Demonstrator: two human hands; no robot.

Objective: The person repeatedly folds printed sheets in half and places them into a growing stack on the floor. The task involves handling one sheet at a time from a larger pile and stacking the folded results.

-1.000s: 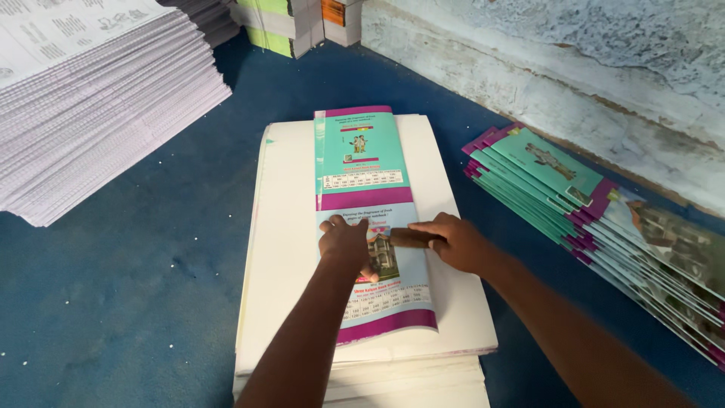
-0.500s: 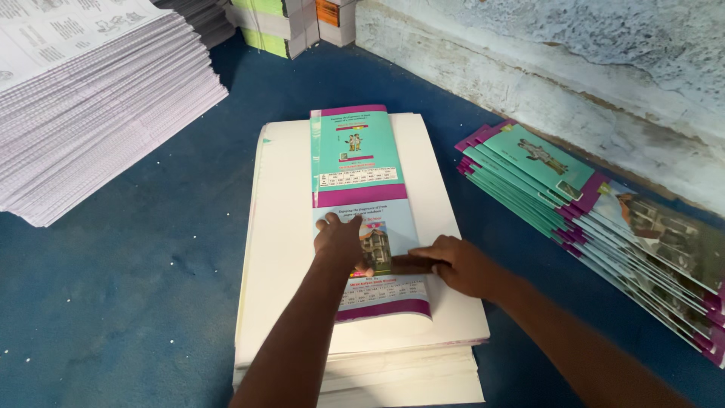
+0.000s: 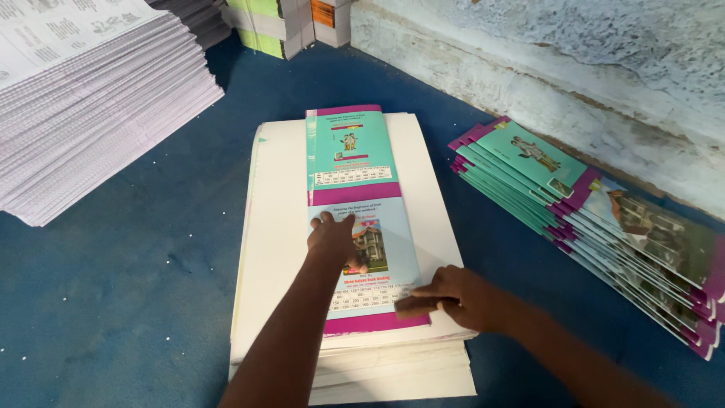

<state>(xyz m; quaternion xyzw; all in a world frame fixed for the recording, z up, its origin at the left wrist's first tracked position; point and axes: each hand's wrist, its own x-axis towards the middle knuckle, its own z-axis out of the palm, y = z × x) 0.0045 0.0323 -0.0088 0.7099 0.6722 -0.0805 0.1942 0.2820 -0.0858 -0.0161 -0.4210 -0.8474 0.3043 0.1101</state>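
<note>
A long printed cover sheet [image 3: 351, 162], teal and light blue with magenta bands, lies lengthwise on a thick stack of white sheets [image 3: 276, 242]. My left hand [image 3: 334, 240] presses flat on the sheet's lower panel, fingers spread over a small house picture. My right hand [image 3: 453, 298] rests at the sheet's lower right edge, fingers pointing left along the fold, near the stack's right side. Neither hand lifts anything.
A fanned pile of finished teal and magenta covered booklets [image 3: 574, 204] lies at right by the pale wall [image 3: 589, 83]. A tall pile of printed white sheets [image 3: 91, 98] stands at upper left. Green and orange bundles [image 3: 294, 26] sit at the back. Blue cloth [image 3: 136, 302] covers the floor.
My right hand has slid down the sheet's right edge toward its lower corner. My left hand stays pressed on the lower panel. The view has shifted slightly.
</note>
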